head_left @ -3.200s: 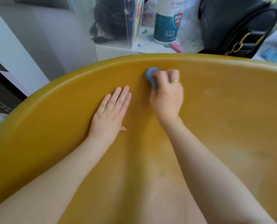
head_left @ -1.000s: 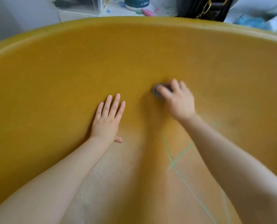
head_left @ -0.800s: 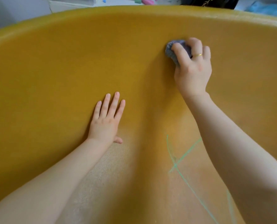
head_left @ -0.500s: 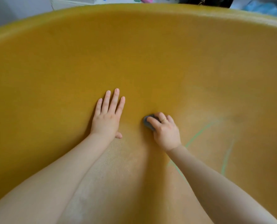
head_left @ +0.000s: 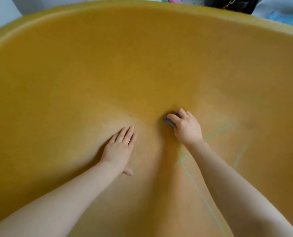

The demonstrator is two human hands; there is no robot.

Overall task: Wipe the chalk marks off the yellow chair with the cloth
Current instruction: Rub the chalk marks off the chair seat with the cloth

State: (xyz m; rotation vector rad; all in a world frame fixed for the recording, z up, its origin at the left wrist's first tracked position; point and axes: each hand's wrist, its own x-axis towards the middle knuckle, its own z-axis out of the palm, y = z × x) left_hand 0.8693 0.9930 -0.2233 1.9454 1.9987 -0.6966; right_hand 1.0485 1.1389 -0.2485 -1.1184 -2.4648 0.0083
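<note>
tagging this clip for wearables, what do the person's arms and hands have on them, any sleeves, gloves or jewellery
Both forearms are bare as far as the frame shows, with no sleeves or cuffs in view and no gloves. The right hand wears a thin gold-coloured ring on one finger. The left hand shows no ring, watch or band. No wristwear shows on either wrist.

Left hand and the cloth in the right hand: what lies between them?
Only bare yellow chair surface, in the head view. The left hand lies flat, the right hand grips the cloth, and the green chalk marks lie nearer the camera.
</note>
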